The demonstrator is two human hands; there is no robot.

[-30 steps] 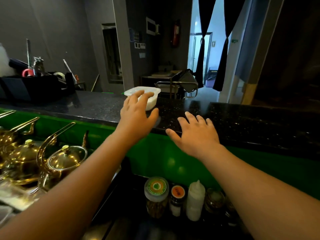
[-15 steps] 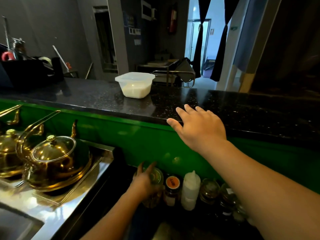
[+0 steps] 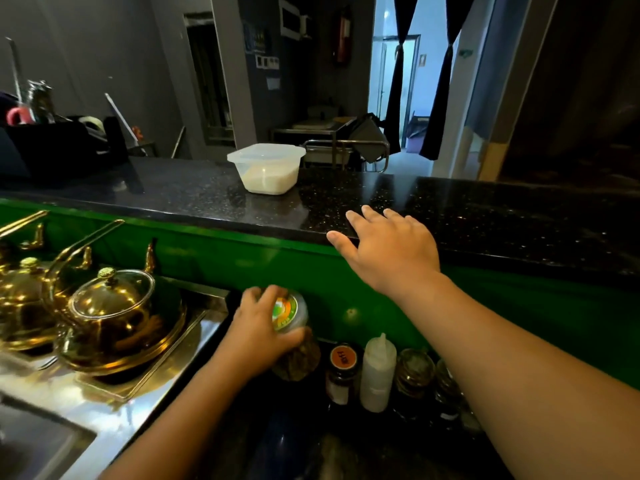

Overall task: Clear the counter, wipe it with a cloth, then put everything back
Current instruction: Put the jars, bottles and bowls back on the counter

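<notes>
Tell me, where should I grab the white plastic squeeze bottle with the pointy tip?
Grip the white plastic squeeze bottle by its shoulder, just under the pointy tip, probably coming from above. It stands upright between the orange-lidded jar and a dark glass jar, so its sides are hard to reach.

black counter [image 3: 485, 209]: lidded plastic tub [image 3: 266, 169] on it | steel worktop [image 3: 104, 417]: gold tray [image 3: 162, 372] with kettle [image 3: 114, 317]
</notes>
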